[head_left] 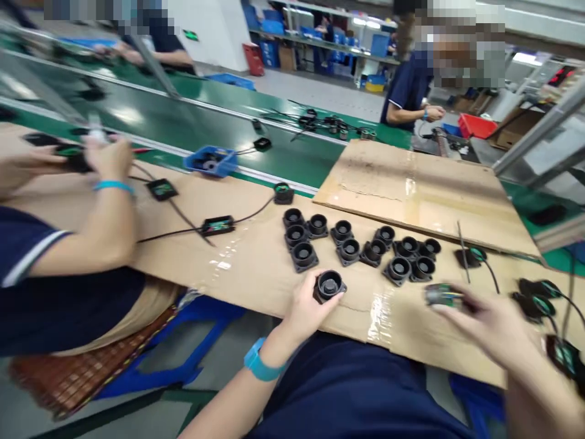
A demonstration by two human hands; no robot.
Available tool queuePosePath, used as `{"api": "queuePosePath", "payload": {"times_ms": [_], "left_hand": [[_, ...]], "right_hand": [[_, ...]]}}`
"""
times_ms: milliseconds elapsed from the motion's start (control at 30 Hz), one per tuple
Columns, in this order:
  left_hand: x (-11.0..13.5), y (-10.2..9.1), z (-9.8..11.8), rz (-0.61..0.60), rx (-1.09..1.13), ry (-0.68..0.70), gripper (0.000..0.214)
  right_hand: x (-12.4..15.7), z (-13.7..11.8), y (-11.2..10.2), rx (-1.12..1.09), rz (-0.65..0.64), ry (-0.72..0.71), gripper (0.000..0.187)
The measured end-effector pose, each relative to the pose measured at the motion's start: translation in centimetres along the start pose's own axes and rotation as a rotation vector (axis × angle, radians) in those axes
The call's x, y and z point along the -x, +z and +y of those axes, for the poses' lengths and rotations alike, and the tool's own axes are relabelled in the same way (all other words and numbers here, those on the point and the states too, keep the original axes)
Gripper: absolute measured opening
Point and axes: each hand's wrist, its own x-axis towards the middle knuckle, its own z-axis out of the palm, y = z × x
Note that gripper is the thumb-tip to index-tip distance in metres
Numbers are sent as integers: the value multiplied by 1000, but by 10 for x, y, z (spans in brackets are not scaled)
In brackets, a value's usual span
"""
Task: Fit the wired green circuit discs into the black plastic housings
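Observation:
My left hand [307,310] grips a black round housing [329,285] with a square flange, its open side facing up, just above the cardboard. To the right, my right hand [487,323] pinches a small round part with a green circuit board [441,295], blurred by motion. The two pieces are apart. Beyond my hands several similar black housings [351,250] stand in loose groups on the cardboard sheet [256,256], openings up. Near my right hand lie cabled black housings with green boards inside [539,305].
At my left, a co-worker's hands [107,160] handle a black part. Cabled boxes with green boards [218,225] and a blue bin [211,161] lie nearby. A second cardboard sheet [425,183] is at the back right. Another person [409,91] works across the green bench [292,158].

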Motion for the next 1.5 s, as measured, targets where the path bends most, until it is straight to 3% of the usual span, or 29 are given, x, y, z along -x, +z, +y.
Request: {"api": "queuePosePath", "payload": {"times_ms": [67, 133, 233, 333, 533, 600, 733, 800, 967, 1067, 1233, 1400, 1500], "left_hand": [[-3, 19, 1, -107, -47, 59, 45], [-8, 32, -3, -140, -66, 64, 44], [-10, 37, -12, -119, -2, 29, 53], [-8, 34, -13, -114, 65, 43, 60], [-6, 32, -6, -117, 15, 53, 49], [-6, 32, -5, -95, 30, 43, 48], [-5, 32, -9, -22, 68, 80, 48], [-3, 31, -11, -10, 74, 120, 51], [1, 33, -15, 56, 32, 276, 48], [1, 34, -15, 78, 39, 278, 53], [2, 32, -13, -27, 96, 212, 66], [0, 31, -14, -36, 145, 143, 53], [-1, 32, -16, -95, 177, 103, 53]], "right_hand": [[13, -23, 42, -29, -174, -43, 37], [11, -44, 82, 7, -282, -38, 36], [3, -60, 114, 48, -326, -39, 50], [3, -55, 114, -60, -343, -154, 63], [1, -36, 108, -209, -310, -214, 46], [0, -42, 105, -258, -218, -230, 44], [-1, -73, 99, -422, 83, -280, 43], [-3, -90, 104, -449, 150, -297, 42], [-13, -113, 137, -368, 70, -291, 35], [-17, -114, 151, -294, 31, -225, 34], [-18, -114, 146, -225, -79, -199, 38], [-15, -117, 139, -213, -130, -264, 53], [-19, -114, 144, -208, -181, -317, 48]]}}
